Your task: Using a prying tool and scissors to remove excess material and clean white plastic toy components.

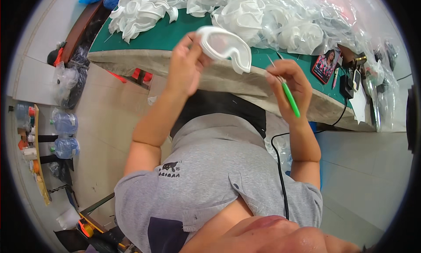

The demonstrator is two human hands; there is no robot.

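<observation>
head view, looking down: nearest is the grey shirt (210, 152) of the person, with a black cable (280, 174) trailing over it, passing beneath the right forearm and running up to the table's right end. the left hand (188, 64) is clamped on the left end of a white goggle-shaped piece (240, 49), held up above the table's front edge. the right hand (299, 79) is closed on a green-handled tool (290, 99), its thin metal tip pointing up and away, near the piece but apart from it. below both lies the green tabletop (158, 40), its front edge wrapped in beige cloth (131, 62). to the right, a phone (326, 65) with a lit screen, a pink pen (335, 78) and a small black box (346, 87) crowd the edge. farther back, a heap of white moulded pieces (142, 11) and clear plastic bags (302, 35) take up the far side, blocking much of it. off to the left, two large water bottles (66, 122) lie beside a shelf.
</observation>
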